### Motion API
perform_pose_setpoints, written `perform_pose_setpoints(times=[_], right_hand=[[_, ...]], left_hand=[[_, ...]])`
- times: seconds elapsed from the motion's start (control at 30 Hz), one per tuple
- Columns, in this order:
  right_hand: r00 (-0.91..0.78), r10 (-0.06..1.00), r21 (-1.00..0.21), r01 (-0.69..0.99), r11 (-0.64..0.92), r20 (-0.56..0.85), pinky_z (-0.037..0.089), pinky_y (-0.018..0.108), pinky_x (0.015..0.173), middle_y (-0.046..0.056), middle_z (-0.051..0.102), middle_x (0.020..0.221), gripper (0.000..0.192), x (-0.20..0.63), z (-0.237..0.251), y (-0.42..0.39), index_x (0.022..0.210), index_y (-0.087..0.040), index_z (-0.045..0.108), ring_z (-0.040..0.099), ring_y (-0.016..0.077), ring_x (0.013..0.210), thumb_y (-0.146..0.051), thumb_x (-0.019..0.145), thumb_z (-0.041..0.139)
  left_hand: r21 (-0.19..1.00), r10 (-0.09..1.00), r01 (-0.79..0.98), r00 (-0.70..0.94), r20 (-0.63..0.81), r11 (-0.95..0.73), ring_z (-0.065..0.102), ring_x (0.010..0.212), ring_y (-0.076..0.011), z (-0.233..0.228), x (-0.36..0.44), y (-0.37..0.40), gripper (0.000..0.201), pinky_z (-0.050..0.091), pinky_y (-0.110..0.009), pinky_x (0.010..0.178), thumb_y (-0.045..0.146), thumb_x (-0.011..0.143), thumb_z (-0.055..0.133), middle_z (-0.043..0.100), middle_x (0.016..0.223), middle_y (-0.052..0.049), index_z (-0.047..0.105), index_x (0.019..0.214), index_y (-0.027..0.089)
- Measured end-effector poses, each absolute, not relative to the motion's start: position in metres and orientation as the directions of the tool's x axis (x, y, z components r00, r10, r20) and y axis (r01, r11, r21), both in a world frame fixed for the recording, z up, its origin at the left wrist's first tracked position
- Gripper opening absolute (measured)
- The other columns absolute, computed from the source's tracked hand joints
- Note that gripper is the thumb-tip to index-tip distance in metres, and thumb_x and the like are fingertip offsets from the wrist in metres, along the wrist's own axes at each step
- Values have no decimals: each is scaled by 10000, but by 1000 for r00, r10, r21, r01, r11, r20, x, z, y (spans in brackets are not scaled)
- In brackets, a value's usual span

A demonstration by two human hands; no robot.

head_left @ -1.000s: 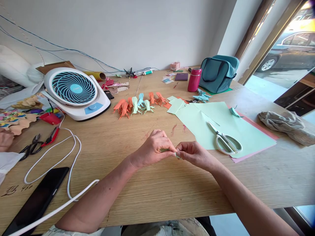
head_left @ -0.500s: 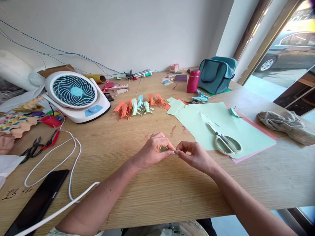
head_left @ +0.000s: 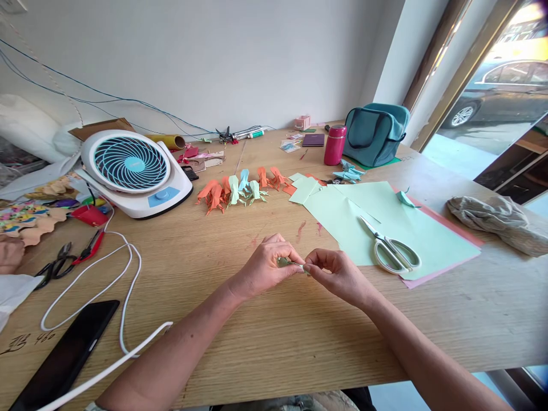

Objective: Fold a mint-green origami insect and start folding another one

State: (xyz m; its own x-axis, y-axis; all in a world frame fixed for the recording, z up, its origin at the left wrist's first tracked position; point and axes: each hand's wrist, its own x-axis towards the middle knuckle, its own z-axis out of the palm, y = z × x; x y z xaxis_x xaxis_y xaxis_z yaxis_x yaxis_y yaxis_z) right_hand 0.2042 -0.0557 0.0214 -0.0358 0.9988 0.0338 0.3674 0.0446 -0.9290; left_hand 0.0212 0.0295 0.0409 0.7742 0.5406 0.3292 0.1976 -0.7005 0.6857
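Between my fingertips is a small folded piece of light green paper (head_left: 283, 262), mostly hidden by the fingers. My left hand (head_left: 270, 264) pinches it from the left, with thumb and forefinger closed. From the other side, my right hand (head_left: 334, 271) pinches its right end; the fingertips of both hands nearly meet. Beyond the hands stands a row of folded paper figures: orange ones (head_left: 211, 195), pale green ones (head_left: 233, 190) and a blue one (head_left: 244, 180). White-handled scissors (head_left: 391, 251) lie on light green paper sheets (head_left: 342, 220) to the right.
A white fan (head_left: 137, 171) stands at left, near a white cable (head_left: 137, 257), pliers (head_left: 57, 265) and a black phone (head_left: 64, 354). Another person's hand (head_left: 11, 254) shows at the left edge. A pink bottle (head_left: 334, 145), a teal bag (head_left: 377, 137) and a crumpled cloth (head_left: 499, 220) are at right.
The view has tilted up slightly. Both hands keep their pinch in nearly the same place, and slightly more of the green paper shows between the left fingers.
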Motion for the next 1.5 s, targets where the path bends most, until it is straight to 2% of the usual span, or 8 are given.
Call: perform_pose_setpoints(times=[0.13,0.37,0.6,0.8,1.13,1.5], right_hand=[[-54,998,-934,355,45,27,414,260,615,3,630,698,184,205,21,-55,761,-190,617,531,143,651,-335,861,563],[16,998,-908,418,42,54,398,265,604,-7,605,651,183,201,25,-56,689,-189,588,502,135,622,-295,838,572],[-67,997,-960,280,-20,-41,324,246,528,-23,569,670,213,207,19,-53,767,-182,607,433,109,575,-369,862,570],[-4,1000,-925,379,29,29,382,257,588,-8,608,672,195,204,22,-55,728,-186,609,496,131,622,-334,851,571],[16,995,-889,450,80,98,396,257,582,-18,582,627,210,199,18,-55,677,-198,581,486,131,603,-319,847,576],[-60,996,-971,236,-42,-58,304,249,525,-22,555,675,254,208,14,-51,792,-179,625,420,110,576,-425,850,599]], left_hand=[[670,529,198,780,335,-716,549,832,-176,41,20,30,35,392,-338,892,238,813,758,694,753,0,735,805,212],[663,531,200,774,345,-722,539,843,-173,40,20,30,59,392,-338,902,257,830,742,685,764,-1,724,807,207],[663,524,190,776,351,-724,528,837,-170,42,21,30,65,389,-331,892,237,837,734,683,757,-2,712,791,196],[690,549,201,767,331,-695,542,842,-177,39,21,31,63,400,-332,878,258,826,745,688,765,-7,723,796,207],[677,565,251,772,292,-692,564,857,-182,35,21,32,55,384,-357,932,257,811,756,690,769,-7,726,789,217],[720,599,252,752,274,-646,551,831,-181,42,22,30,52,408,-333,864,239,822,731,680,765,-13,719,784,205]])
